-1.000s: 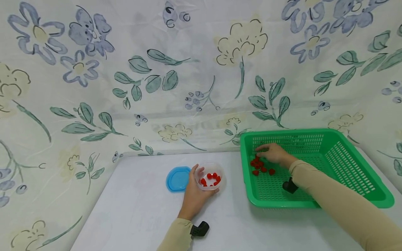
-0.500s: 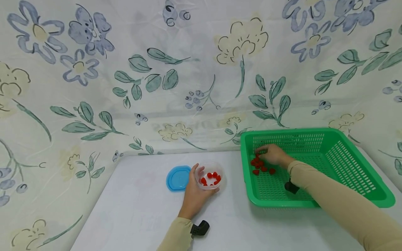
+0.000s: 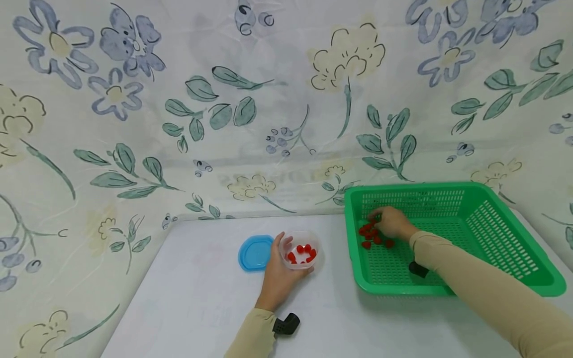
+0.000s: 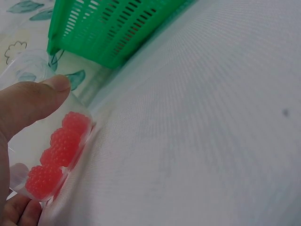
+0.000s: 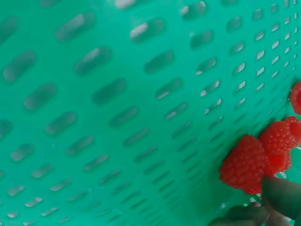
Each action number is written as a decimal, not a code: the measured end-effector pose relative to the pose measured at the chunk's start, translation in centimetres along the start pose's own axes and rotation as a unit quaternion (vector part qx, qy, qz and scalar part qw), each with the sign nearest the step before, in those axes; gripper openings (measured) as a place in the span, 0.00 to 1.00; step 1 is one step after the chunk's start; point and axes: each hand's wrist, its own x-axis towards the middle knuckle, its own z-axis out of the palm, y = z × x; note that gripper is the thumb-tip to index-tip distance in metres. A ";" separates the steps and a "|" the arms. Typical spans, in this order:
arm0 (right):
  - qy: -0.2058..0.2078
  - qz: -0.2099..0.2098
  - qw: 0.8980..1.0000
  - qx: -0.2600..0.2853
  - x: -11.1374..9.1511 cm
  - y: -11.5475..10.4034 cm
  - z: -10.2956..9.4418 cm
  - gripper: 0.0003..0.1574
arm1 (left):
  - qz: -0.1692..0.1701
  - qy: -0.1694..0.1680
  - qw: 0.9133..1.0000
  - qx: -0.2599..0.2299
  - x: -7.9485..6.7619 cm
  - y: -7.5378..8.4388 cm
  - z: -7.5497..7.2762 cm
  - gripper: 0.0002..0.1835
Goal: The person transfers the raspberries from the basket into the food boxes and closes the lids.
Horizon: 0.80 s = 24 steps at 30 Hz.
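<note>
My left hand [image 3: 278,283] grips a small clear plastic tub [image 3: 299,237] on the table, its thumb and fingers curled round the sides. Inside it lie several red raspberries [image 4: 61,146]. At the left end of the green basket [image 3: 396,289] my right hand [image 3: 393,223] reaches down with bent fingers over a loose heap of raspberries [image 3: 377,240]. In the right wrist view its fingertips [image 5: 282,192] are right at the lower edge of a raspberry [image 5: 243,165]; I cannot tell whether they pinch it.
A blue lid [image 3: 255,254] lies flat on the white table [image 3: 197,298], just left of the tub. Flowered cloth [image 3: 286,99] hangs behind. The basket's raised rim and slotted walls surround my right hand.
My right hand stays over the raspberries; its fingers draw in slightly and shift a little to the right. The left hand and the tub keep their place.
</note>
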 end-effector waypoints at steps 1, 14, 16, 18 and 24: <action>0.002 0.002 1.000 -0.005 0.0 0.0 -0.1 0.20 | 0.000 0.000 1.000 0.000 0.0 0.0 0.0 0.57; -0.001 0.013 0.999 -0.031 -0.5 -0.4 -0.6 0.19 | -0.005 0.002 1.000 0.004 0.1 0.2 0.0 0.57; -0.001 0.012 0.999 -0.034 -0.6 -0.5 -0.7 0.18 | -0.003 0.002 1.000 0.003 0.1 0.1 0.0 0.57; 0.000 0.014 0.999 -0.031 -0.7 -0.7 -0.9 0.18 | -0.002 0.001 1.000 0.001 0.1 0.1 0.0 0.57; -0.004 0.012 1.000 -0.011 -0.9 -1.2 -1.3 0.19 | -0.005 0.000 1.000 0.004 0.0 0.0 0.0 0.57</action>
